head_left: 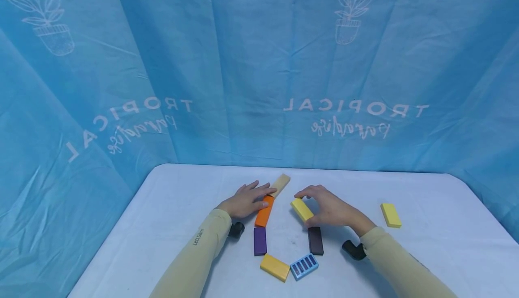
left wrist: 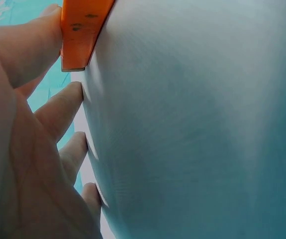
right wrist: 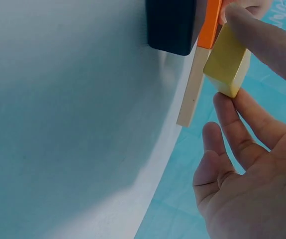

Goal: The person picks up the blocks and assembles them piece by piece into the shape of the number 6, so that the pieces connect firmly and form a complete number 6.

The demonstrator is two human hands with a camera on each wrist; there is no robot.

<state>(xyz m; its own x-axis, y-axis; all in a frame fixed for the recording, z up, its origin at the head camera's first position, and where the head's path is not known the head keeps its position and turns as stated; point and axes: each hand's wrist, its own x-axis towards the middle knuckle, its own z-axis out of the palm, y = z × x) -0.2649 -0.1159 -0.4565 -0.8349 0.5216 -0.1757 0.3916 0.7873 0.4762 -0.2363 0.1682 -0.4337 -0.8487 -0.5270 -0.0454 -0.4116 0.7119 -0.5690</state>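
Observation:
My right hand (head_left: 330, 205) pinches a yellow block (head_left: 302, 209) by its two ends, between thumb and fingertips. In the right wrist view the yellow block (right wrist: 227, 62) is tilted above the table, close over the far end of a dark brown block (head_left: 316, 241). My left hand (head_left: 247, 199) lies spread, its thumb on an orange block (head_left: 263, 214) and a finger near where that meets a beige block (head_left: 281, 184). In the left wrist view the other fingertips rest on the cloth, below the end of the orange block (left wrist: 83, 37).
A purple block (head_left: 260, 241), a darker yellow block (head_left: 275, 267) and a light blue block with dark stripes (head_left: 304, 266) continue the curved row nearer the front. Another yellow block (head_left: 391, 215) lies apart at the right. A blue curtain (head_left: 259, 64) hangs behind the white table (head_left: 182, 185).

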